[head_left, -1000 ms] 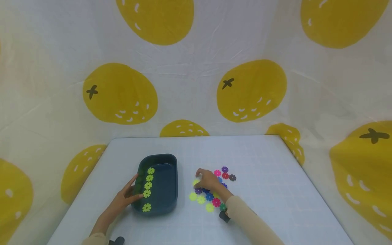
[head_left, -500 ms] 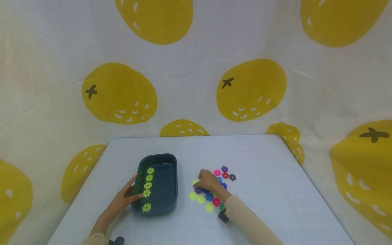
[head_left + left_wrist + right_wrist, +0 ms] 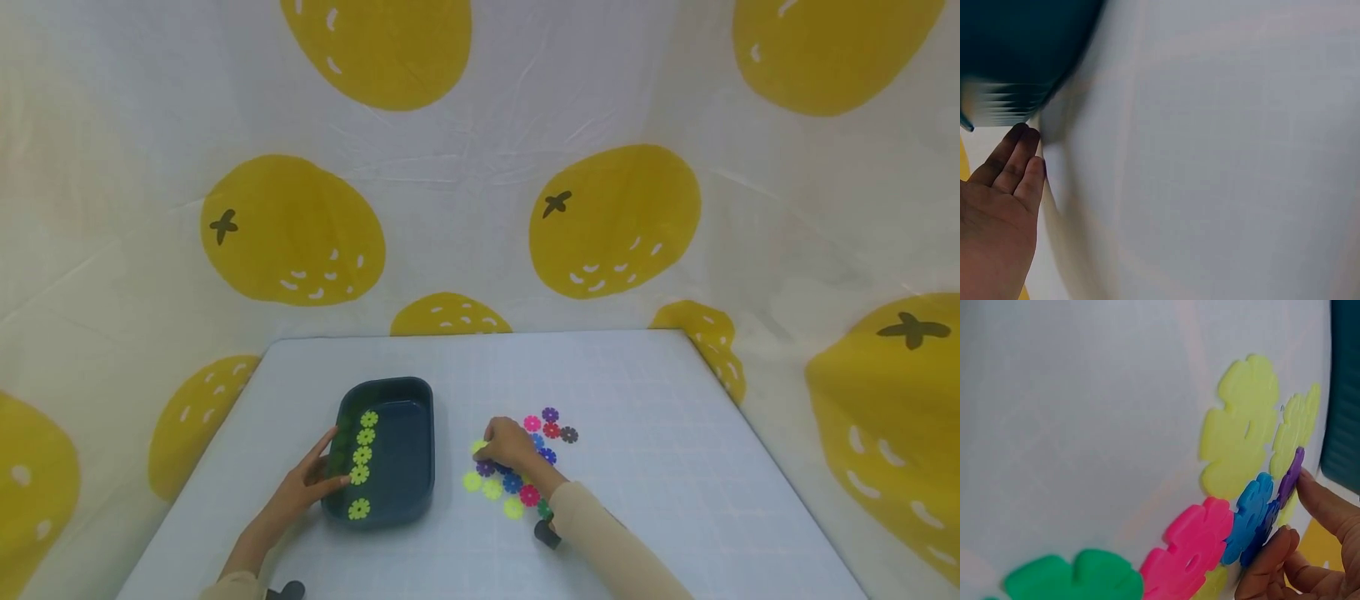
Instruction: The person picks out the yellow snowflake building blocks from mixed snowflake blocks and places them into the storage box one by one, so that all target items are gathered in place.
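Note:
The left hand (image 3: 294, 493) rests spread against the left wall of a dark teal tray (image 3: 433, 442), thumb over its rim; in the left wrist view, straight fingers of the left hand (image 3: 1010, 200) lie by the tray (image 3: 1016, 37). Several yellow-green flower pieces (image 3: 362, 455) form a column along the tray's left side. Over the pile's left edge, the right hand (image 3: 512, 443) bends its fingers down beside a yellow piece (image 3: 478, 447) and a purple piece (image 3: 486, 468). In the right wrist view, its thumb (image 3: 1325, 503) is at the purple piece (image 3: 1291, 478); whether anything is pinched is unclear.
Loose flower pieces lie around the right hand: blue (image 3: 512, 482), crimson (image 3: 529, 495), green (image 3: 544, 507) and yellow (image 3: 513, 507). Beyond it are pink (image 3: 532, 423), red (image 3: 552, 430), purple (image 3: 551, 414) and dark grey (image 3: 570, 435) ones. A fruit-print cloth hangs behind the table.
The right hand's raised index finger has bent down, bringing the fingers closer together over the left edge of the pile. The left hand and the tray have stayed in place.

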Motion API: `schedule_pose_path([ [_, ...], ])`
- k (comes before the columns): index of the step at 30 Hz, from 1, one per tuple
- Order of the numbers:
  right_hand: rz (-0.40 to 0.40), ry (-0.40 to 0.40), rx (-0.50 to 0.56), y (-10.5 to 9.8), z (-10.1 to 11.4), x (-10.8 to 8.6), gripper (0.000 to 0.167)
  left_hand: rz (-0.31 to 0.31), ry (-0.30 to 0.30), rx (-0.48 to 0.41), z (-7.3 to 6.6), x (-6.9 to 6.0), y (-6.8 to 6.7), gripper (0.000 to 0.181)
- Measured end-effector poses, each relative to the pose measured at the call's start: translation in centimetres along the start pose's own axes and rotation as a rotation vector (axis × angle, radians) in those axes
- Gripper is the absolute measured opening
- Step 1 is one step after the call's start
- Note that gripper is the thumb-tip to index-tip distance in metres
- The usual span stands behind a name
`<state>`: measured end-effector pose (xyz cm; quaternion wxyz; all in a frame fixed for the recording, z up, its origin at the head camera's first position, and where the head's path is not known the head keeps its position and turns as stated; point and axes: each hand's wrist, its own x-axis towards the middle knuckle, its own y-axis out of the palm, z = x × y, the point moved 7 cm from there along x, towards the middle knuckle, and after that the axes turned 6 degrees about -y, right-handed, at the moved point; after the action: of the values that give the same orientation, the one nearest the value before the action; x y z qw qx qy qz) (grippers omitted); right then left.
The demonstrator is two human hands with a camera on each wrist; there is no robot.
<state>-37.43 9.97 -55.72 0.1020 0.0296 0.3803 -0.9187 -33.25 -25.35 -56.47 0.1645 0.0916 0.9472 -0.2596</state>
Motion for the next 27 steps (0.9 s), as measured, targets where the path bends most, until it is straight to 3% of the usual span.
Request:
schedule_pose_path([
  [20,-0.036,-0.049,0.004,0.01,0.3,-0.14,0.028,-0.008,-0.002,0.012,-0.02,0.08,-0.05,0.093],
  [27,-0.039,-0.065,0.083,0.01,-0.2,-0.18,0.024,-0.009,-0.015,0.015,-0.11,-0.01,-0.01,0.093],
])
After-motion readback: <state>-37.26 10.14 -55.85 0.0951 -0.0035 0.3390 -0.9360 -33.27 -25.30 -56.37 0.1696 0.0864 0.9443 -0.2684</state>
